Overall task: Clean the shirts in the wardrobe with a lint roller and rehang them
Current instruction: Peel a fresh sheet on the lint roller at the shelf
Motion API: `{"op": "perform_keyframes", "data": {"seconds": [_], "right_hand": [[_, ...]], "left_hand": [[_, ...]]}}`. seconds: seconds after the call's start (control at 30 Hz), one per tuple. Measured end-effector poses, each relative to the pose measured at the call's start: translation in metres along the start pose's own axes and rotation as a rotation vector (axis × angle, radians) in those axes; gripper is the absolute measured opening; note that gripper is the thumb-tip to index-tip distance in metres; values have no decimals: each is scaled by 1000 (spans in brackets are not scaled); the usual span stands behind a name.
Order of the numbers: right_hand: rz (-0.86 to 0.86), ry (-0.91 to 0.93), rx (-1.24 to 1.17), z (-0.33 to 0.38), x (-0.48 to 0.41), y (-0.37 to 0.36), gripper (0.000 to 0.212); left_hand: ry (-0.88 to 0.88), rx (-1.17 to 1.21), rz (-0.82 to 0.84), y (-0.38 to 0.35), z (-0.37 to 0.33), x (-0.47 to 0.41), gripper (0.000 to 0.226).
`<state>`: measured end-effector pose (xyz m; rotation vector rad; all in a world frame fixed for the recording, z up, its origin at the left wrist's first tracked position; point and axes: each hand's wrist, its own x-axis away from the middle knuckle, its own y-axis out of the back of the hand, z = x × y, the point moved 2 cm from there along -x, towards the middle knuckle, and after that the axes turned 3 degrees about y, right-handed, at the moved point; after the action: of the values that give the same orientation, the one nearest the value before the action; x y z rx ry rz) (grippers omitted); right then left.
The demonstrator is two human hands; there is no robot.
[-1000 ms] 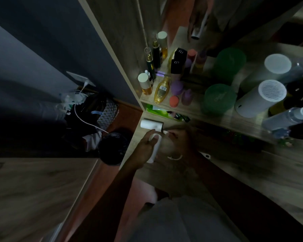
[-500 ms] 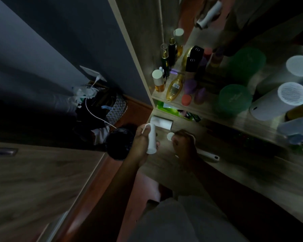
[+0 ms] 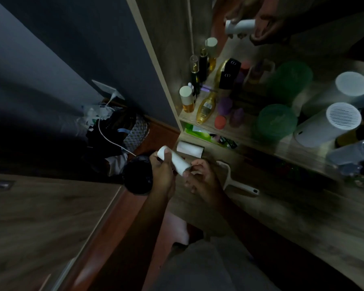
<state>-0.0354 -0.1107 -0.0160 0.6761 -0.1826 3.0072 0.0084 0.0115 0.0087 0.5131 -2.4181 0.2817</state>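
Observation:
In the dim light my left hand point(image 3: 163, 173) is wrapped around a white lint roll tube point(image 3: 174, 161), which is tilted and lifted just above the desk. My right hand point(image 3: 202, 178) pinches the tube's lower right end with its fingertips. The white lint roller handle point(image 3: 236, 183) lies flat on the wooden desk point(image 3: 282, 208), just right of my right hand, with no roll on it. A second white roll point(image 3: 190, 148) lies on the desk behind my hands. No shirts are in view.
A shelf point(image 3: 246, 135) above the desk holds several bottles, green jars point(image 3: 276, 120) and white cylindrical devices point(image 3: 328, 124). A mirror reflection point(image 3: 240, 26) shows the hands with the tube. A dark bin point(image 3: 138, 175) and a bag with cables point(image 3: 118, 135) sit on the floor at the left.
The tube has tipped from upright to slanted in my left hand. My right hand moved up to pinch its lower end. The handle stays on the desk.

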Motion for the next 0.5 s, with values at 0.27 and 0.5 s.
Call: {"op": "perform_keyframes", "data": {"seconds": [0.27, 0.5], "right_hand": [[-98, -19, 119, 0, -4, 2, 27], [-118, -4, 115, 4, -7, 1, 22]], "left_hand": [[-2, -2, -37, -5, 1, 0, 27], [-19, -30, -94, -9, 0, -4, 32]]}}
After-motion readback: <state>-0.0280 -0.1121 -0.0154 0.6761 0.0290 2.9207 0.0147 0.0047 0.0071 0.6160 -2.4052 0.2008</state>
